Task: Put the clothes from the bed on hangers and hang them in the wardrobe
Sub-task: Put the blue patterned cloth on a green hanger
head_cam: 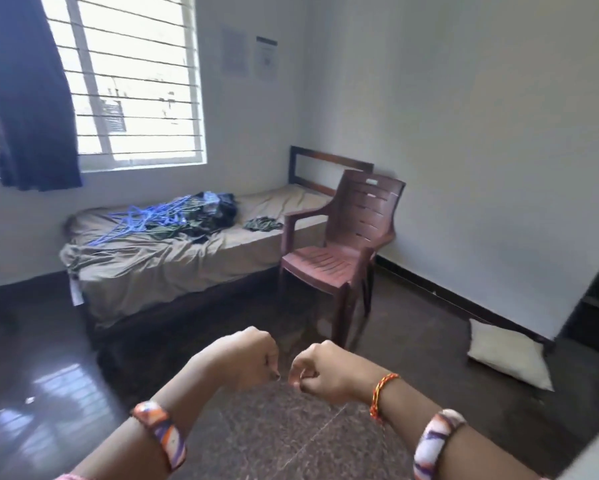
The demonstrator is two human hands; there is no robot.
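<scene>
Nothing hung yet: clothes [201, 216] and hangers [142, 216] left on bed [145, 268]; left hand [246, 358] and right hand [320, 372] clenched, empty.

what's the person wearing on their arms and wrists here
Both forearms are bare. Each carries a chunky bangle, white with orange and purple streaks: one on the left arm, one on the right arm. The right wrist also has a thin braided thread, orange-red and yellow, with a loose end hanging down. A bit of pink fabric shows at the bottom edge.

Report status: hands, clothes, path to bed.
Left hand and right hand fisted, empty. Dark clothes pile with blue wire hangers on bed. Brown plastic chair beside bed.
</scene>
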